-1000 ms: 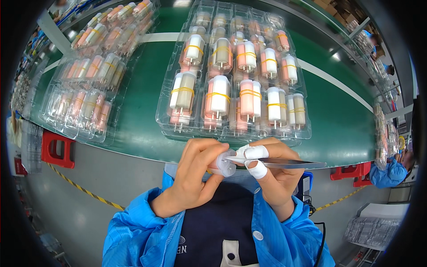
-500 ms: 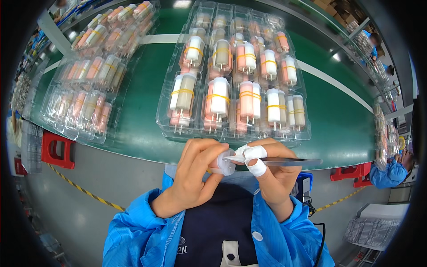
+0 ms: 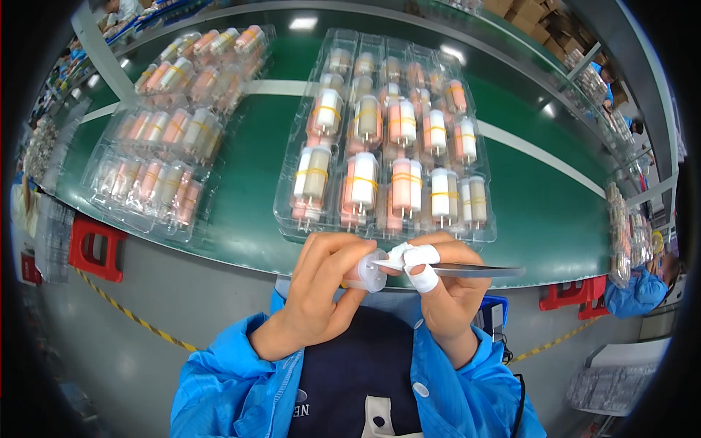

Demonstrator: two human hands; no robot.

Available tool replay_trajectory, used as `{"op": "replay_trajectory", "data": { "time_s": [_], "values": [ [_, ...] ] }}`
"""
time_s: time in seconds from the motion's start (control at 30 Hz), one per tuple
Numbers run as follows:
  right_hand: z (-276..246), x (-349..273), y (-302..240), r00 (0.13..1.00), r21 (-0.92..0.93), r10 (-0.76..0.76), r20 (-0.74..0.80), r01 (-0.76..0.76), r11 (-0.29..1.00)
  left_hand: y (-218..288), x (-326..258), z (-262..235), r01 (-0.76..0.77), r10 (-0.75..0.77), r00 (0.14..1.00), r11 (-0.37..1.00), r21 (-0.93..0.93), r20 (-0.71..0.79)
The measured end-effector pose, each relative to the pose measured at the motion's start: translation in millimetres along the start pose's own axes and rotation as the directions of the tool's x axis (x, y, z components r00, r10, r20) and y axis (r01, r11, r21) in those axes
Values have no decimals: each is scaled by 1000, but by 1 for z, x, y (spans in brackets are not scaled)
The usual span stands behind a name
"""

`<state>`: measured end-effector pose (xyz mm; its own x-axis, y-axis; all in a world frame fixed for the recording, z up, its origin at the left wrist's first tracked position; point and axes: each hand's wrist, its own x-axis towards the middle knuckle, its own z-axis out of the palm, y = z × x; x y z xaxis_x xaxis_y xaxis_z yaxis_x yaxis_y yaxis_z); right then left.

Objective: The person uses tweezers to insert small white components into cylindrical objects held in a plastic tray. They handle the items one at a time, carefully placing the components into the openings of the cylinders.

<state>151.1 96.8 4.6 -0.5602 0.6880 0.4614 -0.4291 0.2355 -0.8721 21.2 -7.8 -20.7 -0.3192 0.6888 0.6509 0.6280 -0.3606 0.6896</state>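
Note:
My left hand is closed around a small pink cylinder with a translucent end cap, which faces right. My right hand pinches metal tweezers between a thumb and a finger wrapped in white tape. The tweezers' flat back end sticks out to the right, and their pointed tip meets the face of the cap. Whether the tip grips anything there is too small to tell. Both hands are held before my chest, at the near edge of the green table.
Beyond my hands lies a clear plastic tray of pink, white and grey cylinders bundled with yellow bands. More filled trays are stacked at the left. Red stools stand below the table's edge. A person in blue is at the far right.
The whole view has shifted a little, so the trays appear slightly lower. Both hands keep their grip, with the tweezers' tip still at the cap.

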Motion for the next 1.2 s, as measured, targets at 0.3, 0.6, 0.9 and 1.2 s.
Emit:
{"op": "replay_trajectory", "data": {
  "time_s": [0.3, 0.6, 0.9, 1.2],
  "values": [
    [18, 26, -14, 994, -133, -98, 38, 103, 986, 1, 26, -27, -50, 49, 999, 997, 50, 22],
    [39, 61, -30, 980, -347, -133, 150, 179, 921, -7, 55, -47, -107, 96, 992, 985, 138, 85],
    [18, 69, -28, 992, -224, 42, 118, -14, 974, -18, 69, -45, -64, 60, 968, 998, 9, 243],
    [-8, 68, -31, 998, 7, -58, -4, 58, 998, -6, 71, -30, 260, -173, 957, 870, -420, 233]
  ]
}}
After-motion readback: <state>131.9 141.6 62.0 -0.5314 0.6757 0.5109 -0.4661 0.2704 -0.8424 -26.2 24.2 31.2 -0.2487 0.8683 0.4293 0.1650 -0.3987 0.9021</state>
